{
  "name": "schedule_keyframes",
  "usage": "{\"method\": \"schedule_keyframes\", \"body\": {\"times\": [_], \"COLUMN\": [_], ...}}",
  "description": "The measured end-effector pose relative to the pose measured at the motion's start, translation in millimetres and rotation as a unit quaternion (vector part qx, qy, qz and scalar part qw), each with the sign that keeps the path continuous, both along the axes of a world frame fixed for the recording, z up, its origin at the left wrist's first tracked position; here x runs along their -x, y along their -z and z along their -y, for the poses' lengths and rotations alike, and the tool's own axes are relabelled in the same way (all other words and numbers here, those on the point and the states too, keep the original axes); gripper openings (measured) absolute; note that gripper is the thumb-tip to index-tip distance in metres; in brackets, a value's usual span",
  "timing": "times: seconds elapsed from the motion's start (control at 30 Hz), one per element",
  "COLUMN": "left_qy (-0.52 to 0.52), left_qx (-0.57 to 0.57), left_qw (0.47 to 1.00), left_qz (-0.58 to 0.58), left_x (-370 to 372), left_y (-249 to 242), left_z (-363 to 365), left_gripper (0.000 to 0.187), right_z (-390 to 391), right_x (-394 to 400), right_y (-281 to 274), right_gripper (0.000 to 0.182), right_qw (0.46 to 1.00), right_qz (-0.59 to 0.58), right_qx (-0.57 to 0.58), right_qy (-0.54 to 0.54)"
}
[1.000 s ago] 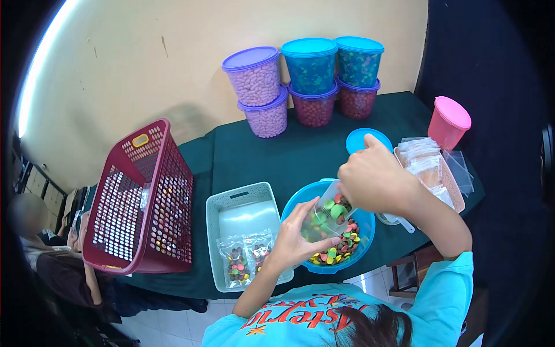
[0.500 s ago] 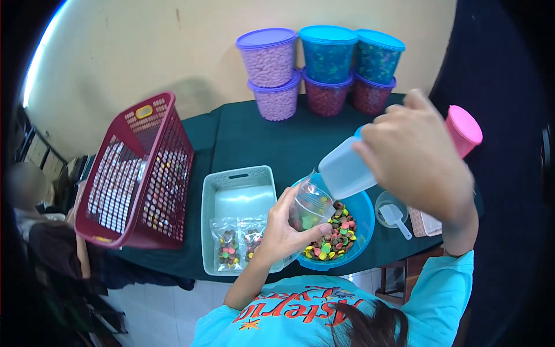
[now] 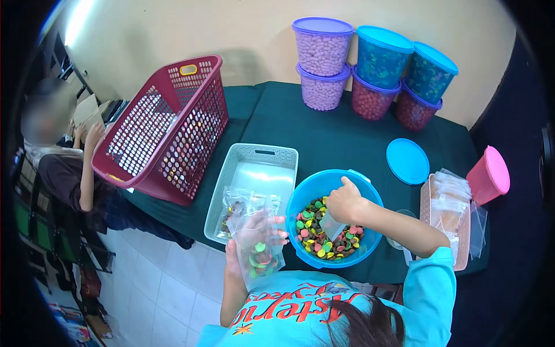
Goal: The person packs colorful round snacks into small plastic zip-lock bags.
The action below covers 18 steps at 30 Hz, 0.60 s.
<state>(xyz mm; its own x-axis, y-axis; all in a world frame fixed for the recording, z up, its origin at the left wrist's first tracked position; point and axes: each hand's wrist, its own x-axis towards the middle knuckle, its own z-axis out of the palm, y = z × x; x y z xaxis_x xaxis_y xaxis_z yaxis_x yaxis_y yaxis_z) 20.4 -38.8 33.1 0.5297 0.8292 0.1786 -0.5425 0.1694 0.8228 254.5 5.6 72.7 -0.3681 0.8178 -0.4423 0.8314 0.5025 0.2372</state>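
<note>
My left hand (image 3: 236, 254) grips a clear plastic pouch (image 3: 254, 231) with a few colourful candies at its bottom. The pouch hangs partly over the near end of a pale green tray (image 3: 292, 168), where another bag of candies shows behind it. My right hand (image 3: 345, 201) is inside a blue bowl (image 3: 293, 199), closed around a translucent scoop (image 3: 332, 225). The scoop's blade is down among the brown, yellow, green and pink candies (image 3: 324, 246). Its handle is hidden by my fingers.
At the left stands a maroon laundry basket (image 3: 191, 139); a person (image 3: 63, 168) is beyond it. Stacked tubs (image 3: 376, 63) line the wall. To the right are a blue lid (image 3: 407, 161), a pink basket of plastic bags (image 3: 451, 214) and a pink tub (image 3: 488, 176).
My right hand has lowered the scoop from the pouch's mouth into the candies. My left hand has moved the pouch left, off the bowl. The view has shifted.
</note>
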Motion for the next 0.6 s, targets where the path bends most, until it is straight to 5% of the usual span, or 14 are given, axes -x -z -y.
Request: {"method": "schedule_keyframes", "body": {"times": [0.07, 0.13, 0.3, 0.4, 0.6], "left_qy": [-0.009, -0.018, -0.068, -0.083, -0.020], "left_qx": [0.010, 0.022, 0.017, 0.050, 0.049], "left_qw": [1.000, 0.999, 0.995, 0.993, 0.997], "left_qz": [-0.011, -0.023, -0.069, -0.071, -0.058], "left_x": [1.0, 0.6, -5.7, -6.3, -6.9], "left_y": [3.5, 1.0, 2.2, 3.8, 15.0], "left_z": [10.7, 21.2, 37.6, 43.0, 35.5], "left_gripper": [0.101, 0.101, 0.101, 0.100, 0.096], "right_z": [-2.4, -4.7, -8.3, -10.7, -8.4], "right_x": [0.3, -4.2, -12.0, -17.8, -22.4], "right_y": [0.4, 9.2, 21.9, 25.9, 70.0], "right_gripper": [0.015, 0.015, 0.015, 0.016, 0.015], "right_qw": [0.999, 0.994, 0.997, 0.989, 0.966], "right_qz": [0.009, 0.050, 0.056, 0.058, -0.007], "right_qx": [0.039, -0.090, -0.051, -0.129, -0.245], "right_qy": [-0.009, -0.044, -0.026, -0.040, -0.085]}}
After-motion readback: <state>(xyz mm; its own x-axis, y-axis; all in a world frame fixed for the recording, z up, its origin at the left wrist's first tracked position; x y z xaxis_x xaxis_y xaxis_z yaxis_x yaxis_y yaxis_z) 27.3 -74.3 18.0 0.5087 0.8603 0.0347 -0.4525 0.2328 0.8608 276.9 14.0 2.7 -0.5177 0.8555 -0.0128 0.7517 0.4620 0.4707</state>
